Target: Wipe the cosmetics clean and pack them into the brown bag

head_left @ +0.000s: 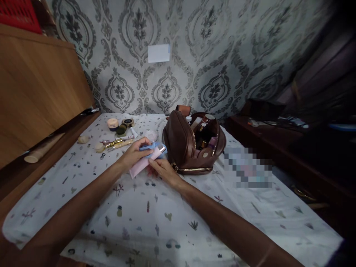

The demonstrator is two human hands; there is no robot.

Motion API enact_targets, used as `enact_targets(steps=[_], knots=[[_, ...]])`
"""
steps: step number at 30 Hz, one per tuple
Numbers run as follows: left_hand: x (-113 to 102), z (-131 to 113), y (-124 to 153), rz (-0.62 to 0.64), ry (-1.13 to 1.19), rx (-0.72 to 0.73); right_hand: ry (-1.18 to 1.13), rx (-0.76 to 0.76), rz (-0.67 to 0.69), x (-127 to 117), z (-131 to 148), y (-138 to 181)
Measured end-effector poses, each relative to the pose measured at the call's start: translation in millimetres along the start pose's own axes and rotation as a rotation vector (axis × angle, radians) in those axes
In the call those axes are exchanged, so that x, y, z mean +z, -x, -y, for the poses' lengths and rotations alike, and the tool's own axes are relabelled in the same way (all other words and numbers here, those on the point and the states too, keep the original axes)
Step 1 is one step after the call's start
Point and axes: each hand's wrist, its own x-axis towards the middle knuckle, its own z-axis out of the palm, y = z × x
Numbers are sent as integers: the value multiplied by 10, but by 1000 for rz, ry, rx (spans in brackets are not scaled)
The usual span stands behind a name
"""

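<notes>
Pink tube (141, 166) half hidden under left hand (135, 151) curled over it with blue cloth (152, 145); right hand (164, 170) pinching its middle; lies slantwise, cap toward brown bag (182, 144).

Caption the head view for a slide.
Left hand holds a blue cloth on a pink tube held by the right hand, beside an open brown bag.

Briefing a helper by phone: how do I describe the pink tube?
On the white printed sheet, look just left of the open brown pouch. The pink tube is held slanted between the left hand and right hand, the only long pale-pink item, with blue cloth at its top end.
</notes>
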Motion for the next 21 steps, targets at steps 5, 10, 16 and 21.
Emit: enact_targets(steps=[5,10,16,21], knots=[[-189,38,-71,23,-119,-22,-47,76,-89,-27,19,-14],[-277,32,-90,140,-70,-113,-203,30,-222,-40,37,-42],[-149,-55,-23,100,-161,20,-347,-54,-264,-36,72,-13],[-139,-117,6,247,-397,149,-275,-92,-238,-29,32,-3]])
